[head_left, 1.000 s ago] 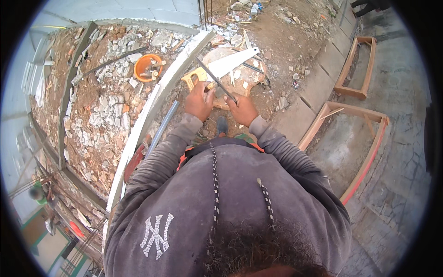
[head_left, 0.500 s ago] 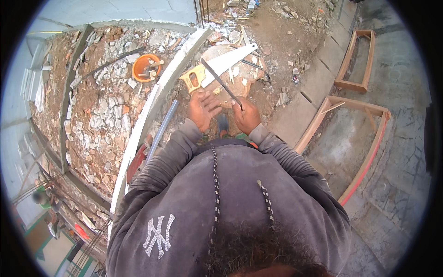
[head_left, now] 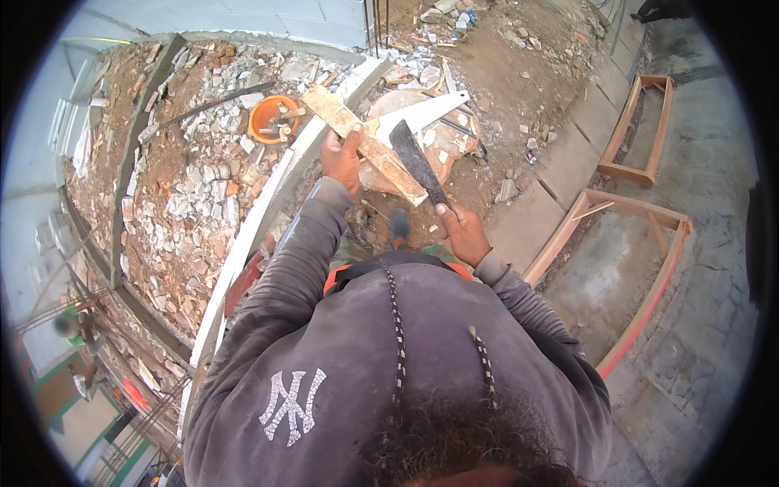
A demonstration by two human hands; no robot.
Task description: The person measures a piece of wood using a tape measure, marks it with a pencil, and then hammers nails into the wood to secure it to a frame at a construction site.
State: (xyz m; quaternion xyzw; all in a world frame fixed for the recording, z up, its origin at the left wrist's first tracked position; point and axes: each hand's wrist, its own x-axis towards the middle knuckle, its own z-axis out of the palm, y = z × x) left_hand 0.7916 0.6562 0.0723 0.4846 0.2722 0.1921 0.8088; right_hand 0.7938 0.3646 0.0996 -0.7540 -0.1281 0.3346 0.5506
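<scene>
My left hand (head_left: pixel 342 165) is closed around the edge of a rough wooden board (head_left: pixel 388 162), which lies slantwise in front of me. In my right hand (head_left: pixel 465 232) is a machete (head_left: pixel 416 162), its dark, worn blade pointing up and left beside the board's near end. I cannot tell whether blade and wood touch. Behind both lies a handsaw (head_left: pixel 434 112) with a pale blade; the board covers most of its handle. A wide, pale, stump-like block (head_left: pixel 454 144) is beneath the saw, with wood chips on it.
An orange bucket (head_left: pixel 254 122) with scraps stands left, among rubble (head_left: pixel 187 203) beyond a white-topped low wall (head_left: pixel 235 284). Two wooden frames (head_left: pixel 649 174) (head_left: pixel 560 243) lie right on concrete. A person (head_left: pixel 71 326) is far left; dark clothing (head_left: pixel 661 10) shows top right.
My left hand, open and holding nothing before, now grips the wooden board. The machete has turned from edge-on to showing its flat side, and my right hand has shifted right and nearer.
</scene>
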